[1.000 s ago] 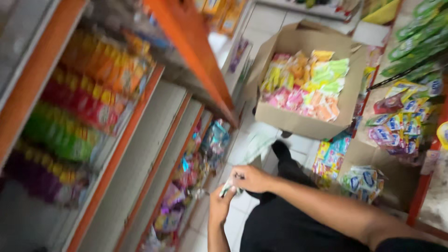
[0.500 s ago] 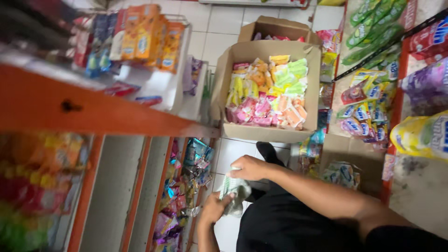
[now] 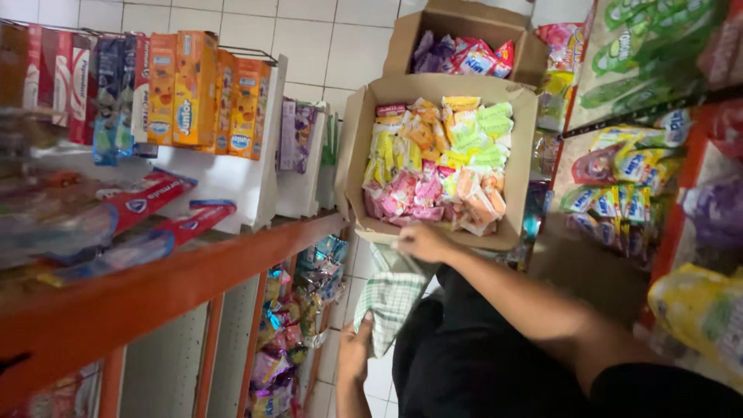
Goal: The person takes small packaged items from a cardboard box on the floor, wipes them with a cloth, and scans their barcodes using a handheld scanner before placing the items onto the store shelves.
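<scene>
Both hands are on a green-and-white checked cloth [image 3: 389, 298], stretched between them in the aisle. The left hand [image 3: 355, 348] grips its lower end; the right hand [image 3: 422, 241] pinches the top, just below the open cardboard box [image 3: 517, 166] of colourful snack packets [image 3: 433, 166]. The box looks full, its packets untouched, and the orange shelf [image 3: 155, 298] beside it shows bare stretches.
</scene>
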